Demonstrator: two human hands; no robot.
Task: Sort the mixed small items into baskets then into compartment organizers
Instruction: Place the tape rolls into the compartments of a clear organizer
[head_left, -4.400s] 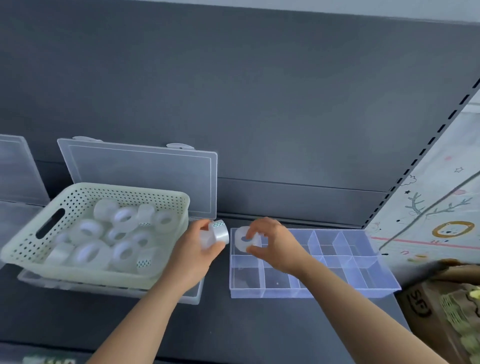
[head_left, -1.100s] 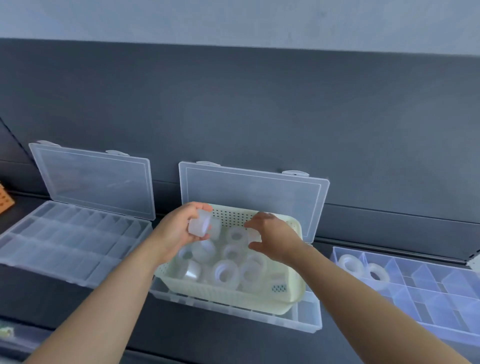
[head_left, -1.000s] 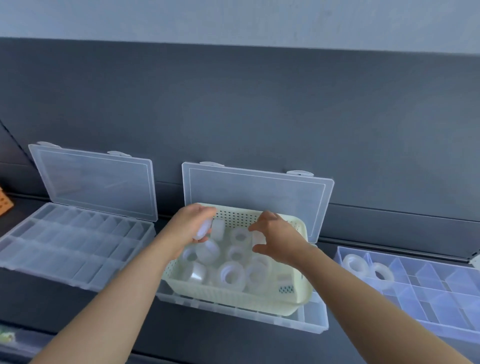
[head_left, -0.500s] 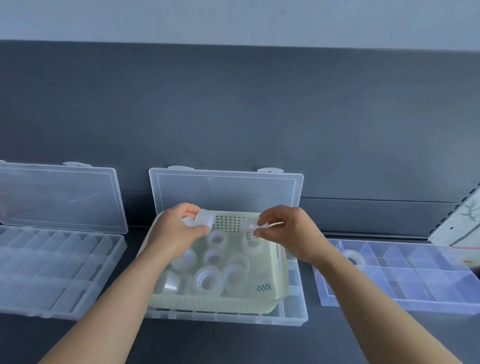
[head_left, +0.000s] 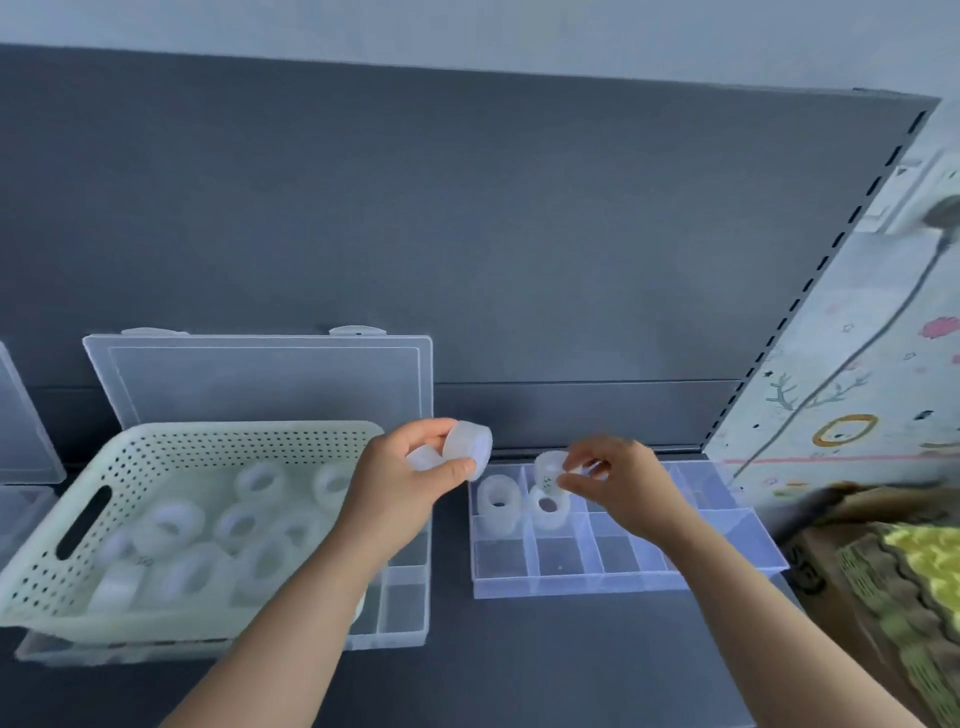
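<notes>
Left of the clear bluish plastic compartment organizer, a pale green perforated basket holds loose translucent tape rolls. Beside the organizer's left edge, the left hand curls round a frosted roll. Over its back row, the right hand pinches a dotted roll above two seated rolls. They look light, stiff and slick; outer rims likely grip best.

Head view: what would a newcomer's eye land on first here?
Both hands meet at centre, each with translucent tape. The left hand grips a tape roll, and the right hand pinches a small roll above the clear organizer, where two rolls sit in back-left compartments. At left, a pale green basket holds many more.
</notes>
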